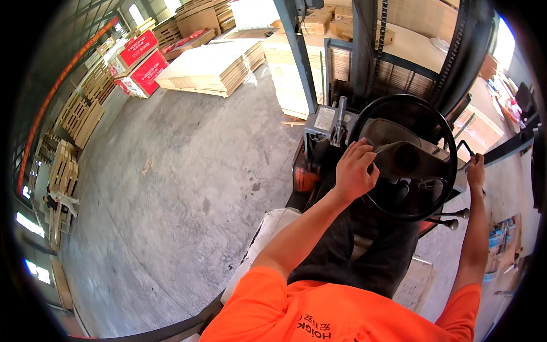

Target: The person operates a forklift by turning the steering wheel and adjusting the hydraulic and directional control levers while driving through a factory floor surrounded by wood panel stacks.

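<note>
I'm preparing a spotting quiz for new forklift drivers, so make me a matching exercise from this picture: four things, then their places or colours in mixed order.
Things:
1. left hand
2. right hand
3. forklift steering wheel
4. red-and-white cartons

Places or colours:
A. stacked beside pale boards
B. black and round
C. right of the wheel, at a bent black handle
D. at the wheel's left rim

Right pairs: 1-D, 2-C, 3-B, 4-A.
</note>
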The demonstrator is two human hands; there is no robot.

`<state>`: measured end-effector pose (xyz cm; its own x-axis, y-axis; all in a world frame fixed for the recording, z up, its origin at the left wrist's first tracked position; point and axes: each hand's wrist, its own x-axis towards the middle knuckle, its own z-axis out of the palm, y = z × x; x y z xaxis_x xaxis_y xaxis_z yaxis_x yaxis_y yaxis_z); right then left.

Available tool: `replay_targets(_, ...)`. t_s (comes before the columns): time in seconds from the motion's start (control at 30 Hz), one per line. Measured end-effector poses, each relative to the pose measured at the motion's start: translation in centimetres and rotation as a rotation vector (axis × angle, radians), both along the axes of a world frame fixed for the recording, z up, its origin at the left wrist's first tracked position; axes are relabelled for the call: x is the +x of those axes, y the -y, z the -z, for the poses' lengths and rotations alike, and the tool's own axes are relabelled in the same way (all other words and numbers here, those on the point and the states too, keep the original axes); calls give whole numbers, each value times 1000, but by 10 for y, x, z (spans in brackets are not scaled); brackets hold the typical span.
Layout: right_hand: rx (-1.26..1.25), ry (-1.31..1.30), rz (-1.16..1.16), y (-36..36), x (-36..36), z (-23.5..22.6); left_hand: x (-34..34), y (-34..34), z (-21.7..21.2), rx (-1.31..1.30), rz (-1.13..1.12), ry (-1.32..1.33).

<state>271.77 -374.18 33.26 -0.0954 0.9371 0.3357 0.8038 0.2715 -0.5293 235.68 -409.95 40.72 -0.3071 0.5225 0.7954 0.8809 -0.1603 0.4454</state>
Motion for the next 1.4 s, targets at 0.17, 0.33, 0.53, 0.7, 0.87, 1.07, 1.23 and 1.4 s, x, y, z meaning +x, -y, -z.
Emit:
replay_targets(0.17, 30, 26, -28, 85, 45, 39, -1, -4, -1, 12, 3, 6)
replay_targets(0.33, 40, -57, 216, 86, 96, 46, -2, 0, 5, 3, -7, 23)
replay_targets(0.53, -26, -185, 175, -44, 81, 52, -5, 5, 8, -27, -18, -7)
replay_targets(0.7, -221, -390, 39, -103, 86, 28, -1, 3, 4, -24, -9, -11)
replay_targets(0.87, -241, -436, 59, -79, 68, 33, -7, 8, 13, -34, -37, -9)
replay_targets(1.07, -202, -418, 110, -94, 94, 30, 0, -4, 13, -14, -1, 7)
replay_targets(1.23, -238, -429, 39, -98, 63, 59, -8, 11, 17, -23, -71, -24)
replay_targets(1.4, -63, -293, -201, -174, 167, 87, 0, 0, 3, 43, -8, -9)
